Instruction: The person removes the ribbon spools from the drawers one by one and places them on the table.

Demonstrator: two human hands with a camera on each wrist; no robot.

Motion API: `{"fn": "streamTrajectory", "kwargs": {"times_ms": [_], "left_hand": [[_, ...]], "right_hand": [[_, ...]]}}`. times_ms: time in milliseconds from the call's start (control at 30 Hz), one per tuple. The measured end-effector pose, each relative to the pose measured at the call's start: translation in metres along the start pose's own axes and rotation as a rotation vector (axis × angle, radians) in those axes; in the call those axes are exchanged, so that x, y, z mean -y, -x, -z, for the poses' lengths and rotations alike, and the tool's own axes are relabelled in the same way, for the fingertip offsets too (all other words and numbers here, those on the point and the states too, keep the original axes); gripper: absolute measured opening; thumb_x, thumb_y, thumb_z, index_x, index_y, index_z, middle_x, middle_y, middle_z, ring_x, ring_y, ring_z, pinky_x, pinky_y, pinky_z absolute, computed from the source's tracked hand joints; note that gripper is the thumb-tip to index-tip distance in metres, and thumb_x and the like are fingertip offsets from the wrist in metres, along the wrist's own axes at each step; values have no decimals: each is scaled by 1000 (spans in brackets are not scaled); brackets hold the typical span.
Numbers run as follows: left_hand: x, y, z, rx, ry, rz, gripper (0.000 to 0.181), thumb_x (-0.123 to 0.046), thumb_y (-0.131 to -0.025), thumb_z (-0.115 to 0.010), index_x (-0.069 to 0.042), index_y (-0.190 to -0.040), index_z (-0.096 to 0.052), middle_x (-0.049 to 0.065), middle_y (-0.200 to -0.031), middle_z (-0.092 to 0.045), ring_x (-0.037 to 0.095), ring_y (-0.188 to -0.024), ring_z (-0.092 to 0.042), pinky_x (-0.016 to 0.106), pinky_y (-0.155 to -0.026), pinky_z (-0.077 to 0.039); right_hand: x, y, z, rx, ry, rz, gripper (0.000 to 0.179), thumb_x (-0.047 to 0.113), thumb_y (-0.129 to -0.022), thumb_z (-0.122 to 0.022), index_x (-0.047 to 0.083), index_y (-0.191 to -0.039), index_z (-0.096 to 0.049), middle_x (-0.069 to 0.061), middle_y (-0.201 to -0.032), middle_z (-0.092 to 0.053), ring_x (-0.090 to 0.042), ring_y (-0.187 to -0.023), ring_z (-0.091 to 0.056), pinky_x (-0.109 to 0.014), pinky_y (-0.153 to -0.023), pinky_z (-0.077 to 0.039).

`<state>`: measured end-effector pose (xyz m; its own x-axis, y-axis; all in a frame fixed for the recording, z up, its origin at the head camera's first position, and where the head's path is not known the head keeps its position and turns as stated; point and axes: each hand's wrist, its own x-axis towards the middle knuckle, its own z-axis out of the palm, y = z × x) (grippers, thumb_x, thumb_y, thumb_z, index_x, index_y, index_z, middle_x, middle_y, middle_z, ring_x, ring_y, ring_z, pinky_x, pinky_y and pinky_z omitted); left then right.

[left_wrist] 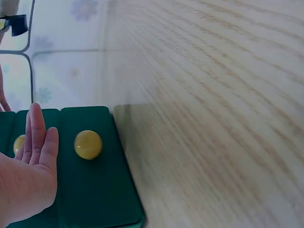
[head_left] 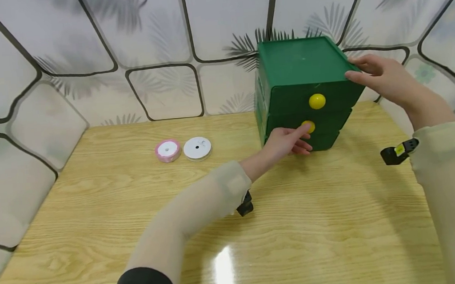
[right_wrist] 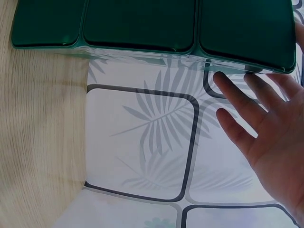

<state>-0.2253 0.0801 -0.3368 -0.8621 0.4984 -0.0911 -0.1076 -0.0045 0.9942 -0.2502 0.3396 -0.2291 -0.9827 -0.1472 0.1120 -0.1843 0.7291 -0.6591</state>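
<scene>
A green cabinet point(head_left: 301, 65) with stacked drawers and round yellow knobs stands at the back right of the table. My left hand point(head_left: 287, 141) is at its front, thumb and forefinger pinching the middle drawer's yellow knob point(head_left: 310, 126). In the left wrist view the other fingers of that hand point(left_wrist: 35, 166) extend across the drawer fronts, beside the bottom knob point(left_wrist: 88, 145). My right hand point(head_left: 387, 78) rests loosely on the cabinet's upper right edge. The right wrist view shows its fingers point(right_wrist: 242, 102) spread along the cabinet's side. All drawers look closed.
Two ribbon spools lie left of the cabinet: a pink one point(head_left: 168, 150) and a white one point(head_left: 197, 148). A patterned curtain point(head_left: 159, 94) rises behind the wooden table point(head_left: 116, 204). Black wrist cameras are strapped to both sleeves.
</scene>
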Motion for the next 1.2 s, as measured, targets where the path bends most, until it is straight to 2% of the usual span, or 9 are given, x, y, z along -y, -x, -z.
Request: {"fn": "streamTrajectory", "kwargs": {"times_ms": [167, 467, 600, 767, 1000, 1200], "left_hand": [[10, -7, 0, -26, 0, 0, 53, -40, -98, -57, 10, -111, -67, 19, -86, -72, 35, -84, -69, 52, -91, -47], [18, -17, -1, -78, 90, 10, 52, -42, -97, -58, 9, -107, -67, 19, -88, -72, 34, -83, -70, 46, -87, -51], [16, -18, -5, -88, 137, 11, 51, -39, -98, -58, 10, -109, -67, 21, -90, -71, 31, -81, -71, 43, -86, -52], [14, -20, -11, -106, 185, 15, 46, -36, -97, -60, 8, -108, -70, 20, -88, -72, 22, -69, -71, 43, -85, -52], [14, -20, -14, -132, 190, 31, 44, -34, -97, -61, 8, -104, -70, 14, -84, -73, 14, -61, -68, 42, -83, -54], [15, -12, -17, -109, 179, 13, 42, -34, -98, -60, 6, -107, -70, 16, -85, -73, 15, -61, -68, 44, -85, -52]], "right_hand": [[0, 0, -1, -5, -8, 4, 60, 37, -101, -50, 16, -153, -31, -6, -159, -23, -33, -143, -20, -60, -110, -16], [1, -1, -2, -6, -11, 0, 60, 37, -101, -50, 16, -153, -30, -4, -159, -23, -33, -143, -19, -60, -110, -15], [1, -1, -2, -13, -11, 0, 60, 37, -101, -50, 14, -153, -31, -4, -159, -24, -32, -143, -19, -59, -110, -16], [-1, -1, -1, -14, -2, 0, 60, 36, -101, -50, 14, -153, -30, -6, -159, -23, -34, -143, -20, -60, -110, -16], [0, -1, -1, -12, -16, -1, 59, 36, -101, -50, 16, -153, -31, -5, -159, -23, -32, -144, -20, -59, -110, -16], [0, -1, -2, -16, -17, -6, 59, 37, -101, -51, 17, -153, -32, -5, -159, -23, -31, -144, -20, -60, -110, -16]]}}
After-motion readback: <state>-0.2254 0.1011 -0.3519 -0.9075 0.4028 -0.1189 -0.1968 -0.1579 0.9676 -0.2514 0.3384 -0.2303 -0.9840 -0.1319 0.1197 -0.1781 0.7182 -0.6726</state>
